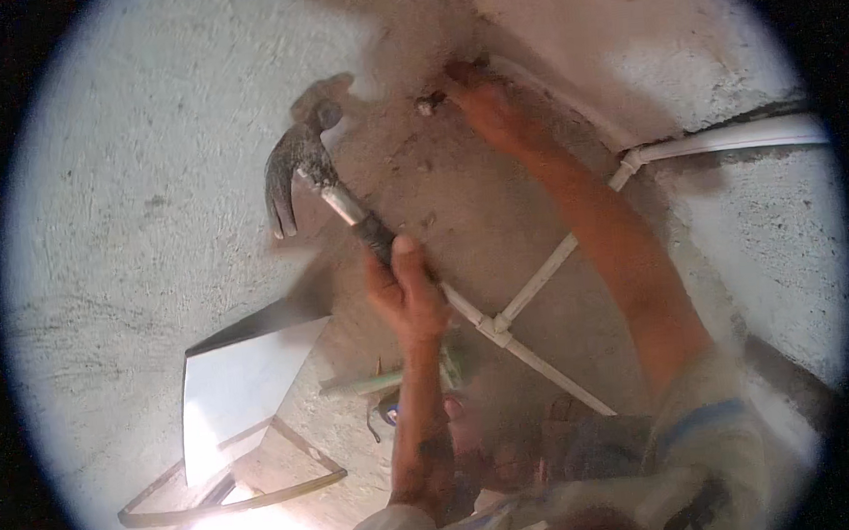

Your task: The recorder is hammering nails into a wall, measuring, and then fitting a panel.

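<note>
I grip a claw hammer by its dark handle in my left hand, its steel head raised toward the upper middle of the view. My right hand reaches up and forward to the dusty, patchy corner between the brownish surface and the pale wall. Its fingers are closed around or against a small dark object, which is too blurred and hidden to name.
White plastic pipes with joints cross the brownish surface and continue along a groove at right. Lower left are a pale angled panel, a wooden frame and bright light. Several small items lie beside my left forearm.
</note>
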{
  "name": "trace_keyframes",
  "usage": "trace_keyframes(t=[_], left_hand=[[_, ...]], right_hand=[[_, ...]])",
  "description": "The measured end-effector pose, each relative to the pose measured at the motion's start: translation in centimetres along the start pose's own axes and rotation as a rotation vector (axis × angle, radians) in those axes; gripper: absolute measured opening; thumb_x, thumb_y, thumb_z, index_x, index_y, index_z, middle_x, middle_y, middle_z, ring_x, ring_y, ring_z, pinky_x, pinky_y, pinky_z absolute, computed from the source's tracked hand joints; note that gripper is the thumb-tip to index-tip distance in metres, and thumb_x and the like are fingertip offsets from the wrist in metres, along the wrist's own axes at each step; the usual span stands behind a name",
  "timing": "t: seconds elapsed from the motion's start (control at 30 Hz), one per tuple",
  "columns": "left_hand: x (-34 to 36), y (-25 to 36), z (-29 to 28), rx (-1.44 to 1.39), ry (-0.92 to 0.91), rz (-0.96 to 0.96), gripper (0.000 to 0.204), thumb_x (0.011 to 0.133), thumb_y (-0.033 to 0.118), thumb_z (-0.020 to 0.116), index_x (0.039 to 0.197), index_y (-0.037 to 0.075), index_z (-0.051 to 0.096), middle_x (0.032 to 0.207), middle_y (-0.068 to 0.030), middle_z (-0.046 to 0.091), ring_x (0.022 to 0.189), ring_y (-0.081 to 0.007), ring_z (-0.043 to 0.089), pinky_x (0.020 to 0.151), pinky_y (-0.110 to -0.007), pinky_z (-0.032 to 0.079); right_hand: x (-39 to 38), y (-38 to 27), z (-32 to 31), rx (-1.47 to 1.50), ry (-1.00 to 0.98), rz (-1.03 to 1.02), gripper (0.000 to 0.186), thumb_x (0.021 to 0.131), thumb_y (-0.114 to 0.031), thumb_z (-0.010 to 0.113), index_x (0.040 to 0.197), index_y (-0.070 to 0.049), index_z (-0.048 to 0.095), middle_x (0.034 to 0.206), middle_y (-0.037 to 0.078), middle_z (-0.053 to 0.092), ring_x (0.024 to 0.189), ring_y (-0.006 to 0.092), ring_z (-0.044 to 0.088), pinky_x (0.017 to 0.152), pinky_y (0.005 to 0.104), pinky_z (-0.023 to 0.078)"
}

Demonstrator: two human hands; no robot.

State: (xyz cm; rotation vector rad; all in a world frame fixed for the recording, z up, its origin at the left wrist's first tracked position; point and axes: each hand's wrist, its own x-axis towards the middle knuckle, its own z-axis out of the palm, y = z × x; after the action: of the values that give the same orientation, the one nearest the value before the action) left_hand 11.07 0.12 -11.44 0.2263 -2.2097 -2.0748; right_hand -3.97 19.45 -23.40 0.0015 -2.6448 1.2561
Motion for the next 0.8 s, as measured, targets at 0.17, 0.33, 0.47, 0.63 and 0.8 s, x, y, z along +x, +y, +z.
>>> trace_keyframes(t=[0.17, 0.33, 0.47, 0.63, 0.8], left_hand=[[-1.2, -3.9, 5.2, -0.316, 0.156, -0.158, 0.020, 0.094, 0.024, 0.054, 0.084, 0.008, 0.049, 0.061, 0.0027, 0.047, 0.053, -0.0072, 0.046, 0.046, -0.024, 0.038], [0.0, -5.2, 6.7, 0.329, -0.021, -0.089, 0.038, 0.095, 0.033, 0.045, 0.070, 0.006, 0.052, 0.054, -0.0036, 0.051, 0.049, -0.0127, 0.051, 0.045, -0.031, 0.040], [-0.8, 0.3, 0.5, 0.300, 0.117, 0.069, 0.009, 0.085, 0.015, 0.062, 0.081, 0.007, 0.058, 0.061, -0.0052, 0.056, 0.052, -0.0174, 0.054, 0.048, -0.028, 0.043], [0.0, 5.7, -1.2, -0.689, 0.099, 0.443, 0.003, 0.078, 0.006, 0.058, 0.078, 0.009, 0.058, 0.062, -0.0099, 0.056, 0.051, -0.0226, 0.055, 0.048, -0.030, 0.044], [0.4, -8.0, 6.3, 0.408, -0.005, -0.028, 0.021, 0.092, 0.023, 0.051, 0.087, 0.004, 0.057, 0.064, -0.0127, 0.058, 0.053, -0.0252, 0.056, 0.048, -0.032, 0.042]], right_hand=[[0.5, -1.5, -2.6, 0.057, -0.108, -0.013, 0.035, 0.088, -0.008, 0.051, 0.123, -0.008, 0.051, 0.124, 0.016, 0.054, 0.109, 0.0357, 0.054, 0.091, 0.0415, 0.045], [1.0, 2.3, -1.9, 0.068, -0.126, -0.073, 0.048, 0.095, -0.043, 0.042, 0.123, -0.006, 0.056, 0.117, 0.021, 0.059, 0.111, 0.0347, 0.054, 0.099, 0.0417, 0.038], [0.7, 2.1, -0.9, -0.133, 0.023, -0.193, 0.032, 0.090, -0.022, 0.047, 0.117, -0.006, 0.056, 0.108, 0.019, 0.060, 0.101, 0.0368, 0.057, 0.088, 0.0422, 0.044], [0.7, 0.8, -2.1, 0.060, -0.129, -0.055, 0.031, 0.086, 0.000, 0.053, 0.116, -0.006, 0.053, 0.108, 0.021, 0.058, 0.094, 0.0409, 0.056, 0.081, 0.0425, 0.048], [1.7, 2.4, -2.4, -0.284, 0.009, -0.447, 0.035, 0.089, -0.008, 0.052, 0.124, -0.006, 0.051, 0.108, 0.016, 0.062, 0.092, 0.0387, 0.058, 0.084, 0.0382, 0.047]])
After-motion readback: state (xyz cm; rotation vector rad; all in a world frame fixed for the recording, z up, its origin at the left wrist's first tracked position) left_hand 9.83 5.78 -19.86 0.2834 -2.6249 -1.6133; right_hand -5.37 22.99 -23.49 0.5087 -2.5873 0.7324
